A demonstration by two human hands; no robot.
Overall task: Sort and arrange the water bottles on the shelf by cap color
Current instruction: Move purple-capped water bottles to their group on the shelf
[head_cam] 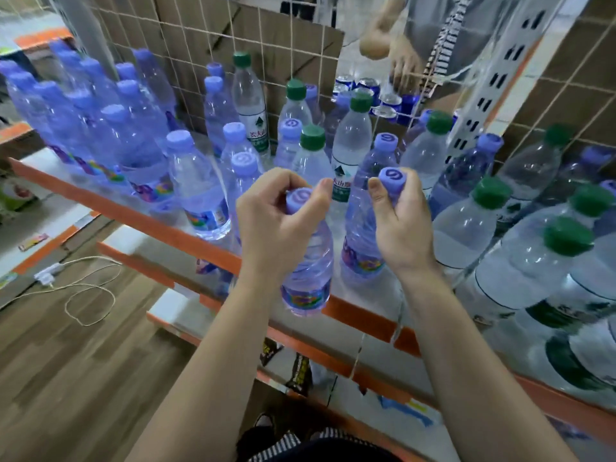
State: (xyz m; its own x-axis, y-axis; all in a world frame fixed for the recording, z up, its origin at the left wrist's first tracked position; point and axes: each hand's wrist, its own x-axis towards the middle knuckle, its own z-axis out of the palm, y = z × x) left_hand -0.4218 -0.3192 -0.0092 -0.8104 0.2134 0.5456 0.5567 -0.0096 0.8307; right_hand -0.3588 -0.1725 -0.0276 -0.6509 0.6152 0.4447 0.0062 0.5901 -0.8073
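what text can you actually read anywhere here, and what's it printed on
"农夫山": label of the rear green-capped bottle.
"夫山": label of the middle green-capped bottle, only partly seen.
Purple caps: a swirl mark, no letters.
Colourful labels below those caps: too blurred.
Dark packets under the shelf: too blurred.

White shelf [110, 204] with orange front lip carries standing water bottles: purple-capped bottles [110, 128] packed close at the left end, green-capped bottles [546, 261] massed at the right end, both cap colours mixed through the middle.
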